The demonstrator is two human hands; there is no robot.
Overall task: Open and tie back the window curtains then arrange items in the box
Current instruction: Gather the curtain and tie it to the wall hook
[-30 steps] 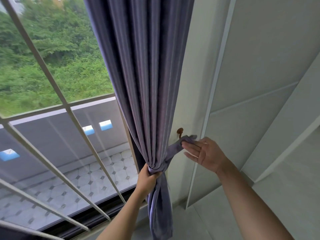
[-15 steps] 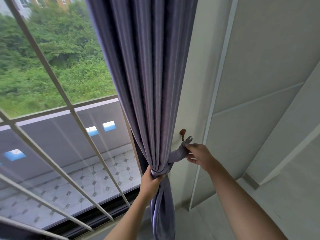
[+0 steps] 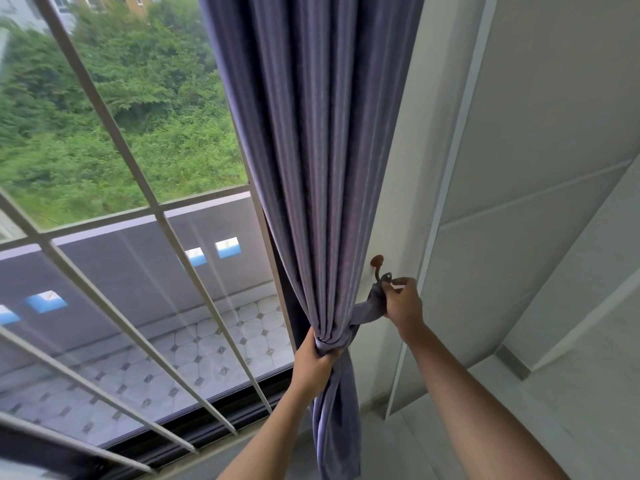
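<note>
left hand (image 3: 317, 362): fingers curled round the gathered curtain (image 3: 311, 168)
right hand (image 3: 403, 303): fingers pinched the tieback (image 3: 367, 310) at the hook (image 3: 378, 268), at 2 o'clock from the left hand

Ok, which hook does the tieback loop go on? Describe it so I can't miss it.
Start at the gathered purple curtain by the window, then move right to the pale wall strip beside it. The hook is mounted there, just above the right hand pinching the tieback: small, rust-brown, round-based, the only fitting on that strip.
</note>
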